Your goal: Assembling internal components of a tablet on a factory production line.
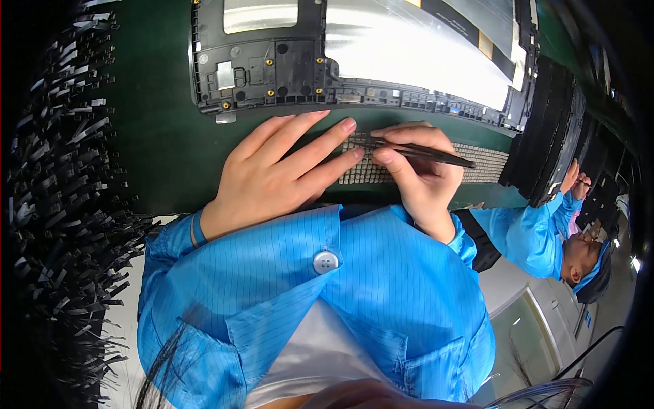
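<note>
My right hand (432, 177) pinches a pair of black tweezers (443, 156), their tips pointing left. They hover over or touch a sheet of small grey square pads (364, 172); whether a pad is between the tips I cannot make out. Flat beside the sheet lies my left hand (272, 160), fingers spread, with the index fingertip and thumb at the sheet's left end. Just beyond both hands is a black plastic frame (293, 78) with brass-coloured inserts and a large shiny silver plate (409, 51).
Many black strips with pale tabs (65, 150) crowd the left side of the green work surface (153, 136). A stack of dark frames (545, 129) stands at the right. Beyond it, another person in a blue jacket (521, 235) works with both hands raised.
</note>
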Demonstrator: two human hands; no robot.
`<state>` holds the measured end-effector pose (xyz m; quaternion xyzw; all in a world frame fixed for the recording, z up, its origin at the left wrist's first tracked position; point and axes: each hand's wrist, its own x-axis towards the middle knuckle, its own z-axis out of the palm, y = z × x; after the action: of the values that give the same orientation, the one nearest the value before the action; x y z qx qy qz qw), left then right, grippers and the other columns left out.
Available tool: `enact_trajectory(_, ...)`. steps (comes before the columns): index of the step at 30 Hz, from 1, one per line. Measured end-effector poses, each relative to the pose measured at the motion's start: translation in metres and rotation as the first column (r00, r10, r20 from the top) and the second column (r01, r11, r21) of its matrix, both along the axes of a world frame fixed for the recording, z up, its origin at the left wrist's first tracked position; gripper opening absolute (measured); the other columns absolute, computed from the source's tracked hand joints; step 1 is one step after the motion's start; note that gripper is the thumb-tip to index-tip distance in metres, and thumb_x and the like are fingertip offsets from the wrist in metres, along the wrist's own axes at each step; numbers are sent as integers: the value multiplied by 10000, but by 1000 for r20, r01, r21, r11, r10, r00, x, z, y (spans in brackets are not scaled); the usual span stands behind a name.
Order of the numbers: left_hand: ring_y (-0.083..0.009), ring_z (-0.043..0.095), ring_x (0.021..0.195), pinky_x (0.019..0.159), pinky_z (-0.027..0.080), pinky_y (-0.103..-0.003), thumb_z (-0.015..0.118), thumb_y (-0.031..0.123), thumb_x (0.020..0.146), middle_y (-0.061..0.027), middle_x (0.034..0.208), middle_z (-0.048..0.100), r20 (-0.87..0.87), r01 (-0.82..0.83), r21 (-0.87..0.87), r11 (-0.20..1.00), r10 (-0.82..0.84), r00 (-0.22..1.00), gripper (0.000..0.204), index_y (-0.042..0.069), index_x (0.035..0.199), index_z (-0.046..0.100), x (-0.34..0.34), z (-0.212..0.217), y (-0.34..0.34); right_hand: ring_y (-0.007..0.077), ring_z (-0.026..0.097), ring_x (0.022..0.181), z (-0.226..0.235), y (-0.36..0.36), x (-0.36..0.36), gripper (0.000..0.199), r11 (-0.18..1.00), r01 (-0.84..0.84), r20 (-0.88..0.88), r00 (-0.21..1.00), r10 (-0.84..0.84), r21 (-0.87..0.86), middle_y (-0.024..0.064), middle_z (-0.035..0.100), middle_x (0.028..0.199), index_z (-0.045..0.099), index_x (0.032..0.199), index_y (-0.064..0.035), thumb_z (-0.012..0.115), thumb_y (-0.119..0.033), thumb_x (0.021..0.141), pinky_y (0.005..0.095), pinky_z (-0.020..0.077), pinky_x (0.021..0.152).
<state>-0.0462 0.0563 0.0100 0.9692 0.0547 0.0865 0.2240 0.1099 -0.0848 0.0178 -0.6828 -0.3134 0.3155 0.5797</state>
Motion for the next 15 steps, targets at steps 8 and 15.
enact_trajectory(8,-200,511,1176,972,416,-346,565,298,794,27,1314,541,-5,-5,-17,1000,5,1000,382,244,1167,633,1,1,-1,185,656,746,3,4,2,189,994,-71,181,980,85,-83,121,660,843,656,894,11,753,26,732,261,531,642)
enact_trajectory(15,-247,488,1220,977,430,-418,679,181,686,14,1342,527,19,-14,-109,994,16,1000,450,236,1133,655,2,1,-1,265,677,764,7,-6,-2,301,976,-195,543,832,111,99,159,670,875,631,911,5,800,12,662,310,549,652)
